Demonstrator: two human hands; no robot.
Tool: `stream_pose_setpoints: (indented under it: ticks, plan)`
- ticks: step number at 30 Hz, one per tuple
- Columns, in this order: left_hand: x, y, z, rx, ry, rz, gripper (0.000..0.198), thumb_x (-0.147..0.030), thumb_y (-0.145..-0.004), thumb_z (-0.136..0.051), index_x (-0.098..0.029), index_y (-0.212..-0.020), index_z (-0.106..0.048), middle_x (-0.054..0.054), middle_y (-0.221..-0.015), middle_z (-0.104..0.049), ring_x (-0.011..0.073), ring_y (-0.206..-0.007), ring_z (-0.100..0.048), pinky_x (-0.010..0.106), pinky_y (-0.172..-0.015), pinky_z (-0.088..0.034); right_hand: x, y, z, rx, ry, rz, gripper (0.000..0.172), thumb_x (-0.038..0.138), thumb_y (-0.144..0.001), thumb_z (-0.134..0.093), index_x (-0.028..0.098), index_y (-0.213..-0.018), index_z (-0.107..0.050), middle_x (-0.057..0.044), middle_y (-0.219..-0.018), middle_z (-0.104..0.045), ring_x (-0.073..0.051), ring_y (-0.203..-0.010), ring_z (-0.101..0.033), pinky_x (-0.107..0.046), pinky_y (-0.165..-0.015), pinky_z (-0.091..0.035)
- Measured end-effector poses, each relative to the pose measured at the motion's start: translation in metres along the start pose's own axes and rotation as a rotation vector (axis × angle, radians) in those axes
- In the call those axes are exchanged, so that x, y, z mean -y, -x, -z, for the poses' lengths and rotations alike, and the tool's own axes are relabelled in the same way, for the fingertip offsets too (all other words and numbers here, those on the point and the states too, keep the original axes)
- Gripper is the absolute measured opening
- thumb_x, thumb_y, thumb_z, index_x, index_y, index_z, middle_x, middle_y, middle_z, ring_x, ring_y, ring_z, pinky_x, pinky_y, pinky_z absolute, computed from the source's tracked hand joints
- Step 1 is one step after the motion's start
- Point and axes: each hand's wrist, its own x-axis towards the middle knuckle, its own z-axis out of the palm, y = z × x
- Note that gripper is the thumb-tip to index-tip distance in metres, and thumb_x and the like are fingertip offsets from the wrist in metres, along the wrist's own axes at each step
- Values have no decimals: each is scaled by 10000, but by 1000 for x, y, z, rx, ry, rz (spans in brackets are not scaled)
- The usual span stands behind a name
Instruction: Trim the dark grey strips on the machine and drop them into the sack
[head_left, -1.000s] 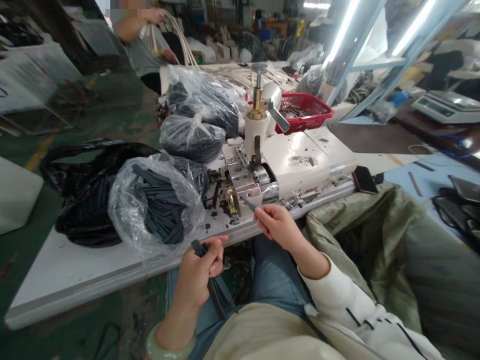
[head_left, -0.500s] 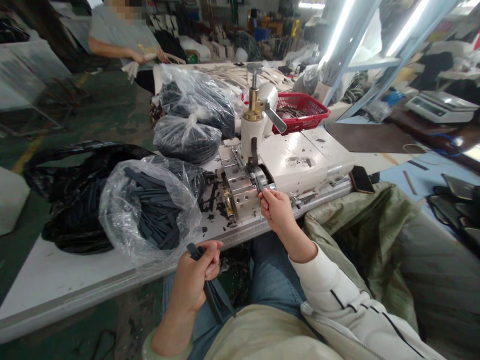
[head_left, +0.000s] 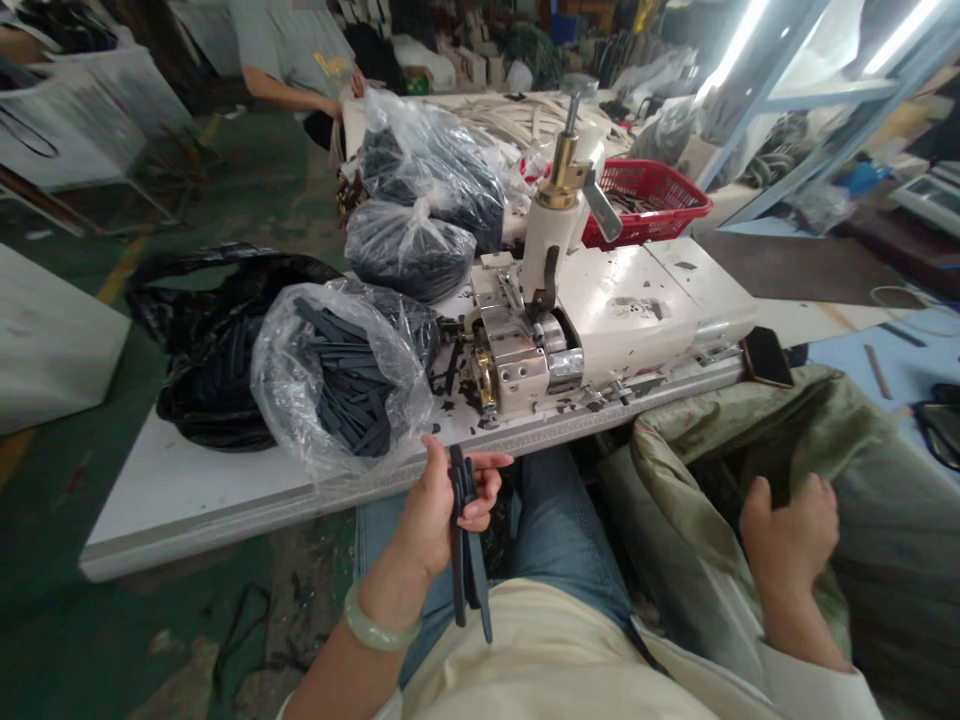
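My left hand [head_left: 450, 505] is closed around several dark grey strips [head_left: 471, 570] in front of the table edge. Their long ends hang down over my lap, and its index finger points out to the right. Over the mouth of a green woven sack [head_left: 697, 420] is my right hand [head_left: 791, 530], thumb and fingers apart, with no strip visible in it. Beyond my hands stands a cream-coloured machine [head_left: 660, 310] with a metal roller [head_left: 553, 335] under its upright brass-topped post. An opened clear plastic bag [head_left: 281, 365] full of similar dark strips [head_left: 349, 380] sits left of the machine.
A black plastic bag [head_left: 199, 400] lies at the far left of the table [head_left: 142, 500]. Tied clear bags [head_left: 409, 250] and a red basket [head_left: 660, 205] stand behind. A phone [head_left: 766, 356] rests at the machine's right end. Another person [head_left: 296, 50] works across the table.
My right hand has left the machine's roller, where it held a strip, and moved right to the sack. My left hand has turned, raising the strips. The view has shifted slightly.
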Motion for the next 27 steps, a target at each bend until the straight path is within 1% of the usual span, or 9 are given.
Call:
stream_pose_setpoints:
  ticks: [2, 4, 6, 9, 11, 16, 23, 25, 27]
  plan:
    - [6, -4, -8, 44, -33, 50, 787, -777, -722, -473, -53, -931, -701, 23, -619, -526, 10, -401, -298, 131, -355, -162, 34, 12, 9, 189, -262, -11, 486, 420, -830, -520, 61, -1125, -660, -230, -1101, -666, -399, -1057, -600, -539, -898, -448]
    - [14, -5, -17, 70, -73, 97, 818, -797, -719, -437, -53, -939, -696, 27, -611, -532, 18, -395, -314, 143, -355, -166, 92, 30, 14, 599, -651, 17, 375, 441, -866, -522, 161, -1013, -724, -123, -984, -724, -296, -938, -661, -446, -860, -502]
    - [21, -4, -23, 58, -119, 120, 808, -809, -713, -419, -66, -884, -688, 28, -593, -537, 28, -388, -331, 154, -352, -174, 153, 48, 17, 905, -1020, 84, 317, 431, -867, -563, 211, -1026, -726, -78, -1011, -727, -234, -928, -668, -369, -833, -532]
    - [26, 4, -24, -18, -189, 105, 739, -813, -706, -418, -104, -712, -624, 37, -553, -543, 44, -375, -362, 167, -345, -191, 218, 73, 15, 1262, -1249, 173, 273, 417, -802, -665, 211, -956, -756, -58, -950, -732, -165, -665, -671, -269, -574, -554]
    - [26, 10, -21, -68, -211, 66, 688, -800, -708, -441, -127, -677, -580, 36, -549, -547, 47, -371, -373, 166, -344, -197, 237, 85, 11, 1365, -1304, 177, 247, 410, -788, -678, 205, -887, -775, -59, -981, -725, -132, -546, -636, -244, -461, -517]
    - [19, 17, -14, -37, -198, 56, 474, -636, -771, -587, -168, -842, -559, -14, -589, -525, 29, -380, -352, 133, -353, -200, 244, 98, 3, 1171, -1357, 130, 119, 300, -794, -682, 245, -805, -787, -50, -986, -739, -216, -911, -685, -318, -787, -560]
    - [21, 7, -17, 36, -93, 116, 454, -642, -797, -543, -201, -898, -512, -72, -582, -416, 22, -375, -295, 116, -347, -193, 238, 93, 6, 912, -1296, 159, 94, 234, -786, -693, 255, -800, -784, -57, -1036, -729, -225, -1022, -649, -362, -945, -486]
    - [20, 7, -18, 61, -116, 114, 368, -554, -834, -570, -202, -933, -532, -82, -578, -388, 20, -374, -273, 115, -347, -184, 237, 89, 2, 818, -1333, 0, 80, 263, -771, -712, 243, -812, -778, -53, -971, -736, -212, -944, -661, -363, -910, -508]
    - [18, 7, -19, 59, -154, 96, 280, -454, -848, -604, -195, -945, -560, -90, -567, -360, 19, -375, -254, 115, -345, -174, 235, 83, -3, 764, -1427, -314, 119, 314, -726, -752, 212, -787, -762, -35, -791, -725, -175, -746, -661, -326, -748, -562]
